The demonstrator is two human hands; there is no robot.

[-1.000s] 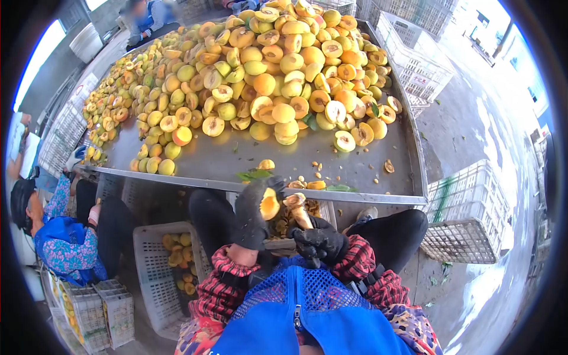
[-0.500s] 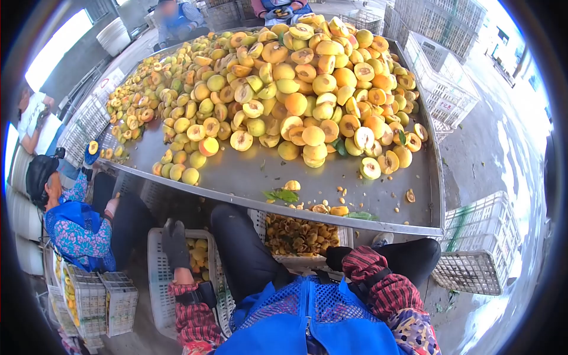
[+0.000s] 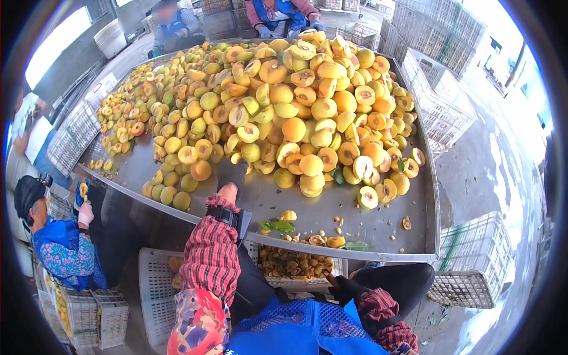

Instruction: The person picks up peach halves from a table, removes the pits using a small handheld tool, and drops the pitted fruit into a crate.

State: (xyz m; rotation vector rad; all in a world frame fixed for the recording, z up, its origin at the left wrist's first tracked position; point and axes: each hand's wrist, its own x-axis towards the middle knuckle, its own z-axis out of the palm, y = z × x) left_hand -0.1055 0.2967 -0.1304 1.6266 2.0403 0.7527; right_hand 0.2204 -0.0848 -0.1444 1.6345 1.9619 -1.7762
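A large heap of yellow peaches, many of them cut in half with pits or hollows showing, covers the metal table. My left hand, in a dark glove, reaches over the table to the near edge of the heap and touches or nearly touches the fruit. Its fingertips are hard to make out against the peaches. Low over my lap, my right hand is dark-gloved and closed, with a small narrow tip sticking out of it. Below the table edge, a crate holds dark pits and scraps.
A white crate with fruit stands at my left. Beside it a co-worker holds a piece of peach. Two people sit across the table. White crates stand at the right. Leaves and loose pits lie near the table's front edge.
My left hand has come up from the crate at my left to the heap on the table. My right hand has shifted slightly lower. The co-worker at left has raised a gloved hand.
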